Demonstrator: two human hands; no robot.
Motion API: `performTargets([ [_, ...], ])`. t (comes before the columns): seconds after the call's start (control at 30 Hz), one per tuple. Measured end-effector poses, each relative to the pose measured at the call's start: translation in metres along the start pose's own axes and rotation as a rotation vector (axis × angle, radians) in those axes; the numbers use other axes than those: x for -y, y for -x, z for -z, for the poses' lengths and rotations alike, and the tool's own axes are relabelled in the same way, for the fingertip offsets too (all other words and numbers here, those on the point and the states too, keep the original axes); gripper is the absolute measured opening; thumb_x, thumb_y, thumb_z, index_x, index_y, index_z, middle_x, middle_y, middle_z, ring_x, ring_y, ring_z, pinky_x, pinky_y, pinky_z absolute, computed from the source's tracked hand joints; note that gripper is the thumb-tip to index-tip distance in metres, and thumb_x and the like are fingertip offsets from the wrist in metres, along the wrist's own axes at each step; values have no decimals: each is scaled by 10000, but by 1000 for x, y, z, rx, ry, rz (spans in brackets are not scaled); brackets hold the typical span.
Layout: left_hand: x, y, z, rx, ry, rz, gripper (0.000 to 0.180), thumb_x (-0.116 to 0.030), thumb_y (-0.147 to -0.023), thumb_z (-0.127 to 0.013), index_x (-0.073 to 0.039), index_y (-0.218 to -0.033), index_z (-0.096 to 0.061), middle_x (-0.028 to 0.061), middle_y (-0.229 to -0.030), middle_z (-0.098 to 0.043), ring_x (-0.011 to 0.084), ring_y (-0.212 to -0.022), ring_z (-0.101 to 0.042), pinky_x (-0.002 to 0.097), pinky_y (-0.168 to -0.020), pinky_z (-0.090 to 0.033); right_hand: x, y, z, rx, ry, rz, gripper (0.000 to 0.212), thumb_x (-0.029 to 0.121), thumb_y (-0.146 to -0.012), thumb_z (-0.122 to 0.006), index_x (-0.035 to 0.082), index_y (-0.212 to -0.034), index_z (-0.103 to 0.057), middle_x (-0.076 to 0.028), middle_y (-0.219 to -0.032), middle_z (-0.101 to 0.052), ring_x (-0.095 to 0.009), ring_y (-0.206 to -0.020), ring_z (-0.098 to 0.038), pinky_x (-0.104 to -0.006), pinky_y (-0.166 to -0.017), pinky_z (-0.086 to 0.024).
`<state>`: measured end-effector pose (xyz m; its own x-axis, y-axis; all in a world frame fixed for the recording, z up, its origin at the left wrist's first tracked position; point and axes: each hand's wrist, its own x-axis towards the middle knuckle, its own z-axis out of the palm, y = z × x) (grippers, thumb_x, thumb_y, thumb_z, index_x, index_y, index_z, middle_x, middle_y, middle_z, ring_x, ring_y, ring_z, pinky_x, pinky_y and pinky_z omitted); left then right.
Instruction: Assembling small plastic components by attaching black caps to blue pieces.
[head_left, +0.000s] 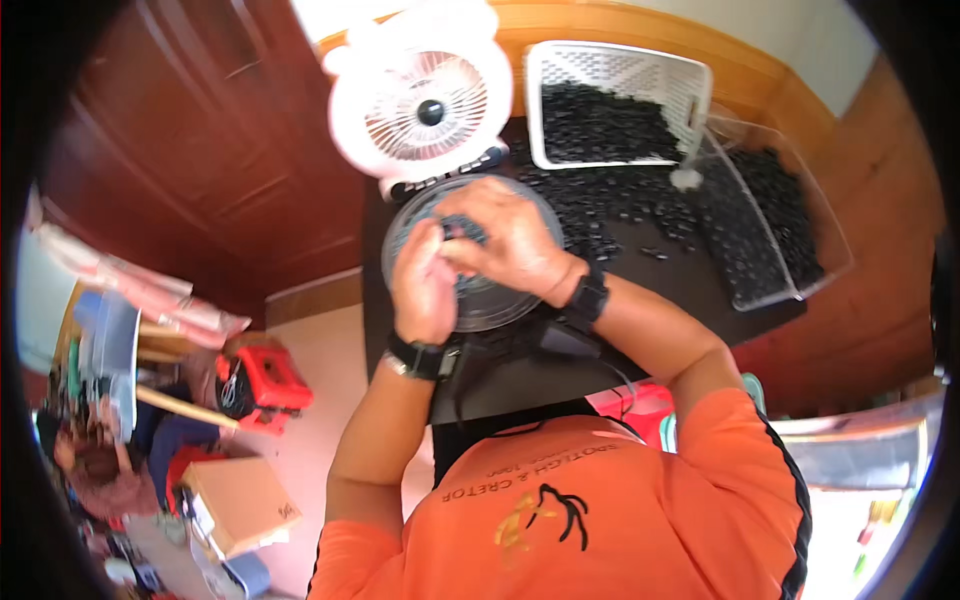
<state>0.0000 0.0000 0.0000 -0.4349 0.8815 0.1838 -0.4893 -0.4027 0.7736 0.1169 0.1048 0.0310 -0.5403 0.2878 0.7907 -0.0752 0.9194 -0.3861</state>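
Note:
My left hand [425, 285] and my right hand [515, 240] meet above a round clear plastic tub [500, 310] on the dark table. A small black piece [463, 229] is pinched between them; motion blur hides its exact kind. My left fingers are raised and pressed together beside it, while my right fingers curl over it from above. Both wrists wear black bands. To the right of the tub, many similar small black pieces [610, 205] lie loose on the table.
Behind the tub stands a white fan [430, 110]. A white basket [700, 90] of black pieces sits at the back, with a clear bin [835, 240] of more at the right. At the lower left are a red case [280, 380], a cardboard box [240, 505] and apparently another person.

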Motion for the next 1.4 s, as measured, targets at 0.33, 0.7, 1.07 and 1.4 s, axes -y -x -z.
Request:
performTargets([
  [0.33, 5, -13, -14, 104, -106, 89, 220, -253, -957, -431, -58, -916, -526, 41, -777, -549, 138, -679, -537, 254, -591, -420, 6, -26, 104, -199, 425, 66, 302, 231, -674, -766, 86, -910, -645, -88, -861, -627, -293, -847, -597, -390, -735, -506],
  [0.7, 5, -15, -13, 93, -150, 130, 209, -257, -947, -446, -74, -882, -522, 31, -768, -540, 130, -666, -529, 247, -576, -407, -20, 7, 232, -665, 931, -254, 277, 181, -773, -676, 49, -1014, -651, -127, -982, -640, -322, -988, -567, -406, -873, -453],
  [1.07, 9, -18, -9, 73, -167, 134, 217, -269, -922, -475, -71, -880, -551, 25, -752, -574, 122, -620, -550, 231, -558, -399, -58, 60, 197, 386, 516, -799, 168, 152, -739, -661, 38, -864, -669, -110, -757, -646, -236, -709, -616, -319, -660, -479],
  [1.4, 10, -19, -6, 72, -169, 142, 210, -259, -923, -470, -71, -877, -551, 26, -755, -575, 123, -621, -551, 233, -558, -399, -57, 95, 188, 628, 523, -721, 192, 153, -629, -696, 86, -803, -649, -105, -749, -645, -318, -747, -623, -394, -655, -477],
])
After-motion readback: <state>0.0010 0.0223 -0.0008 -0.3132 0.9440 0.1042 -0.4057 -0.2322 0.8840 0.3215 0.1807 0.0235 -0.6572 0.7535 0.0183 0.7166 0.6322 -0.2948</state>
